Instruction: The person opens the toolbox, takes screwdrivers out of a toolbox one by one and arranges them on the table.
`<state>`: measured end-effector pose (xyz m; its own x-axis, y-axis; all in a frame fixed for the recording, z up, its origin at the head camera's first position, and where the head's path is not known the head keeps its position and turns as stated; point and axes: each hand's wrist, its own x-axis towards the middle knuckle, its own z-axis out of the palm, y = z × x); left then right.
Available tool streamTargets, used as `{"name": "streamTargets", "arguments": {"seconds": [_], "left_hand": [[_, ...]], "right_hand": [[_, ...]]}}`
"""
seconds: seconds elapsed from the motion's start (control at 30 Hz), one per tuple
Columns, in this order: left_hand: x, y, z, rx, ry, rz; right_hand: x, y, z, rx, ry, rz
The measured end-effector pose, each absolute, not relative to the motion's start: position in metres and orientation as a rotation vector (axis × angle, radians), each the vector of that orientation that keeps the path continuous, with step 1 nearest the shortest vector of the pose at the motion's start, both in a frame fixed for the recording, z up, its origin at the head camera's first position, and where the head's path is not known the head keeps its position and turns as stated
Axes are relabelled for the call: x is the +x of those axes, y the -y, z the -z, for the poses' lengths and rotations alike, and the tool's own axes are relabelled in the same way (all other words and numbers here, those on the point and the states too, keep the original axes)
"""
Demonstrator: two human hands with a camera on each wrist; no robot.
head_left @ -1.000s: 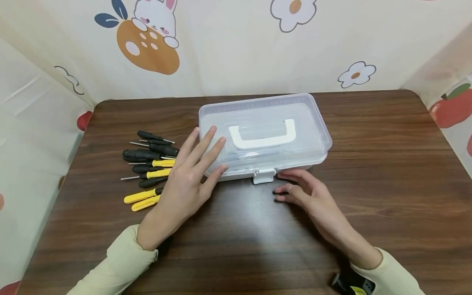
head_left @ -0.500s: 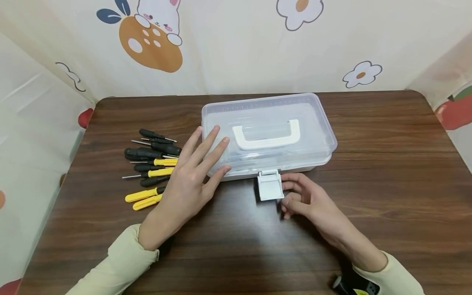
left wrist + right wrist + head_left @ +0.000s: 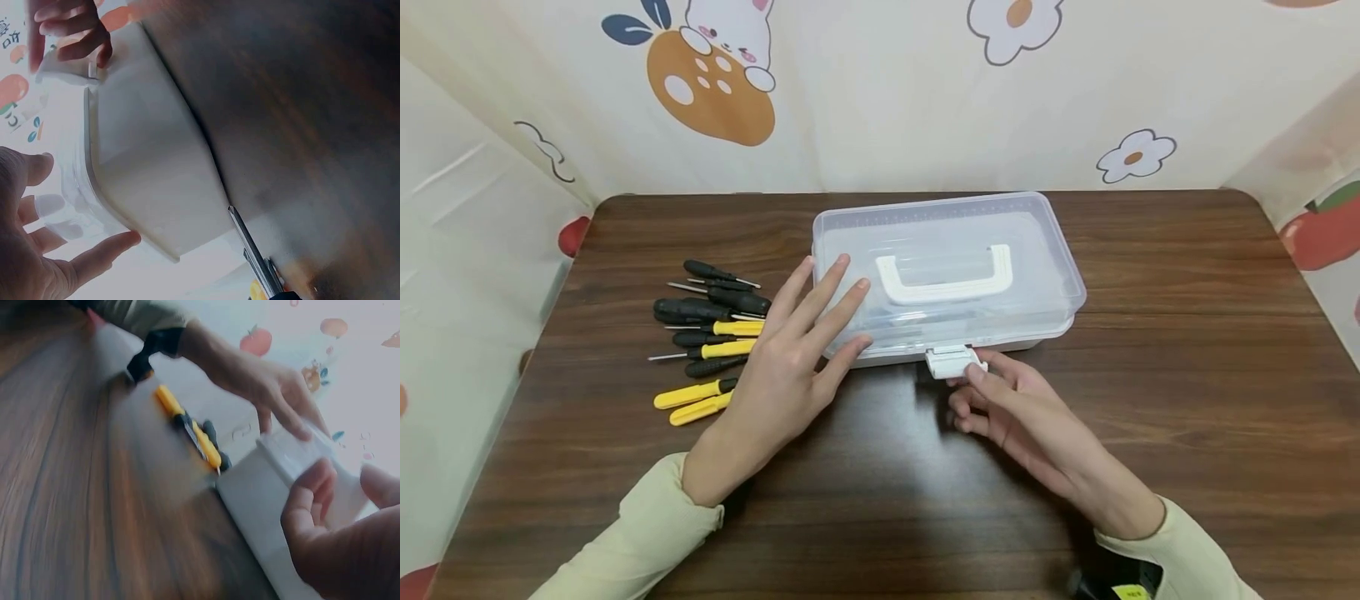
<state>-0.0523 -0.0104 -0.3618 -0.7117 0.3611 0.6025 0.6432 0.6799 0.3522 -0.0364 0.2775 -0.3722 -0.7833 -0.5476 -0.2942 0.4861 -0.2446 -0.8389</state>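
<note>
A clear plastic storage box [image 3: 947, 229] with a white carry handle [image 3: 947, 292] stands lid down toward the back of the table. My left hand [image 3: 786, 367] rests on the left end of the lid, fingers spread and straight, thumb at the front edge. At the box's front, my right hand [image 3: 1030, 417] pinches the white latch [image 3: 951, 362] by its right corner, thumb on the outer face. The latch flap sticks out from the box. In the right wrist view the right hand [image 3: 350, 537] partly covers the latch.
Left of the box lie several screwdrivers, some with black handles [image 3: 688, 312] and some with yellow handles [image 3: 700, 408]. My left hand covers part of them. The brown wooden table [image 3: 880, 500] ends at a patterned curtain [image 3: 880, 108] at the back.
The latch flap swung outward to show its broad face, then tilted back to a narrow view. My right thumb has come onto it. My left hand has stayed on the lid.
</note>
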Motion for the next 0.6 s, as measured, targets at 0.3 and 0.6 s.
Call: {"name": "streamTargets", "arguments": {"seconds": [0.3,0.6], "left_hand": [[-0.052,0.011,0.361,-0.766,2.410,0.766],[-0.052,0.010,0.362,-0.772,2.398,0.781]], "right_hand": [[-0.040,-0.254,0.361,0.166,-1.446,2.085],[-0.045,-0.248,0.359,0.287,-1.561,1.996]]}}
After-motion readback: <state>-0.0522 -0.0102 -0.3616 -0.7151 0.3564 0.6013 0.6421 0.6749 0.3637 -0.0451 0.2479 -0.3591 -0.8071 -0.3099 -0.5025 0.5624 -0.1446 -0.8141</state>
